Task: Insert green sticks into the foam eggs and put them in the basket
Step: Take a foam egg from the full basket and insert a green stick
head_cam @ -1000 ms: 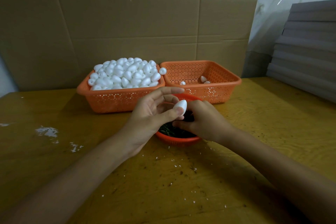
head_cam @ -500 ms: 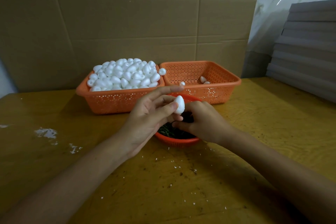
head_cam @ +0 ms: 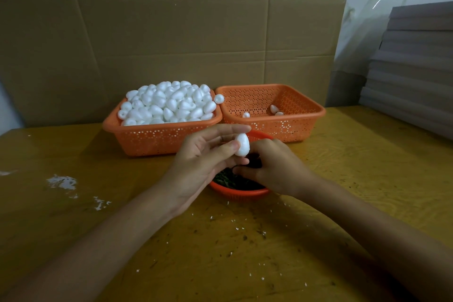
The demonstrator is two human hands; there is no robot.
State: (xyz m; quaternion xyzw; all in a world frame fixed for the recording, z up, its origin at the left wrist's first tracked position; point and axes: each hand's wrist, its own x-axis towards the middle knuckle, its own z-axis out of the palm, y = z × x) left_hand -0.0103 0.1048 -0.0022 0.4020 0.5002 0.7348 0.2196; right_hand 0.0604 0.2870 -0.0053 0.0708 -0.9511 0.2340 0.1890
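White foam egg (head_cam: 242, 144) pinched in the left hand (head_cam: 203, 162): thumb on the near face, fingers behind, index finger stretched straight over the top. Held narrow end up, just above the far rim of the round bowl (head_cam: 239, 192).

Right hand (head_cam: 274, 169) curled over the right half of the bowl, fingertips tucked close under the egg. Cannot tell whether a stick is pinched there, with no green visible between the fingers. Green sticks (head_cam: 230, 180) heaped dark inside the bowl.

Behind the bowl to the left, full basket (head_cam: 161, 137) piled with bare eggs. Behind the bowl to the right, second basket (head_cam: 306, 120) with only three eggs (head_cam: 274, 108) on its floor. White crumbs (head_cam: 61, 182) scattered on the table (head_cam: 245, 265), left of the bowl and in front of it.

Probably very light and soft, and likely to dent or shed under a hard squeeze. Calls for a gentle pinch round the widest part, leaving the blunt end free. Best pierced straight along the long axis; risks a breakout through the side if pushed aslant. Looks early in the task, judging by the nearly bare second basket.
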